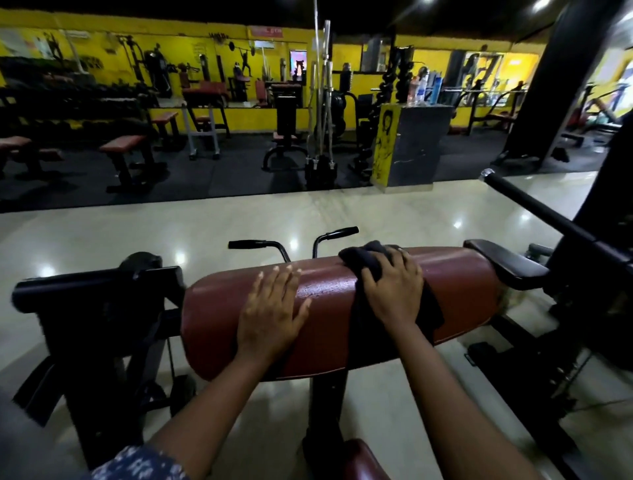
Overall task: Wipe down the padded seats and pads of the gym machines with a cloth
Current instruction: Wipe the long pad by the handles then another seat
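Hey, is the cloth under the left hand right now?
No, the dark cloth lies under the right hand, while the left hand rests flat on the bare red pad.

Dim hall, lens bowing the edges.
Ceiling lamps (542, 4) are glaring and mirroring as white spots on the floor (102, 233); the red pad (329, 284) is catching a faint sheen, far machines (284, 120) sinking into shadow.
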Available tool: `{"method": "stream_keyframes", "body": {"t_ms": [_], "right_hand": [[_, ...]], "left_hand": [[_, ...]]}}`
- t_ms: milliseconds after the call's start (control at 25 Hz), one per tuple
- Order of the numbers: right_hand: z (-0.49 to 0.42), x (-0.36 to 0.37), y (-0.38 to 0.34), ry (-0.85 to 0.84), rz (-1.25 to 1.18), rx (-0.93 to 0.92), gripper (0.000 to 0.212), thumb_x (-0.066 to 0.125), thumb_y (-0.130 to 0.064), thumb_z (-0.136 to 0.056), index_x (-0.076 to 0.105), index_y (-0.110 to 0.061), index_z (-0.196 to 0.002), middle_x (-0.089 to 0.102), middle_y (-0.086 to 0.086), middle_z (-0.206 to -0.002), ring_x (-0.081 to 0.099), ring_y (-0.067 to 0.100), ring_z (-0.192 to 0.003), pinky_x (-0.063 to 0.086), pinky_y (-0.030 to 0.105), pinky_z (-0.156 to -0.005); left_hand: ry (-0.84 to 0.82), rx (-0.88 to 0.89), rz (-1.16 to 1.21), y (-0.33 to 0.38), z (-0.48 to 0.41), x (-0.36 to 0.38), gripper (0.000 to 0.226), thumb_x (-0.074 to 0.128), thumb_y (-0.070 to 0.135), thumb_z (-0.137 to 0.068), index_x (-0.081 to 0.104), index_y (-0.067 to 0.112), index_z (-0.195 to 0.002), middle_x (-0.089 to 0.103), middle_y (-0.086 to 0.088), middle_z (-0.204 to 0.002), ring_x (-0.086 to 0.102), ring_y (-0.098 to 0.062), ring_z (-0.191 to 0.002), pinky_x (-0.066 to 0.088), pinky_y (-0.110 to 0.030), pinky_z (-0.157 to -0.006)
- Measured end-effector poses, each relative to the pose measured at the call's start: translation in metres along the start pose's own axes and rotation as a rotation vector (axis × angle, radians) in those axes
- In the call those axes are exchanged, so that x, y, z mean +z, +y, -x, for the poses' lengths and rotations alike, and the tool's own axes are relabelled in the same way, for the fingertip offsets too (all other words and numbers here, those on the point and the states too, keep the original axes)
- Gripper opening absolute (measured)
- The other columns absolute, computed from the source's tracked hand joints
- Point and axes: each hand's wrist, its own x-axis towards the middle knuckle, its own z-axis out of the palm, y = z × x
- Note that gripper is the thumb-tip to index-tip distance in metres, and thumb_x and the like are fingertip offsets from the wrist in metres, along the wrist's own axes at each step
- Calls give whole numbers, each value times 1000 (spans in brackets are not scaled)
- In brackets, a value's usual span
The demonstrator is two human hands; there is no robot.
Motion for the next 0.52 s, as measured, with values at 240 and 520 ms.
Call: {"method": "stream_keyframes", "body": {"t_ms": [240,520], "right_hand": [[45,21,-76,-59,23,-254,50,40,-49,-72,63,-28,-110,61,4,-123,52,30,-119,28,43,-97],[-41,-13,20,-163,121,6,43,44,-43,-88,58,-21,-122,54,4,-131,40,27,-125,28,41,-103]], "left_hand": [[192,55,-63,-3,2,7,46,41,25,-85,65,-3,-113,67,-20,-113,65,-31,-106,35,-39,-100],[42,21,-55,-1,2,3,54,37,38,-89,58,4,-125,62,-15,-124,60,-30,-115,34,-39,-103]]}}
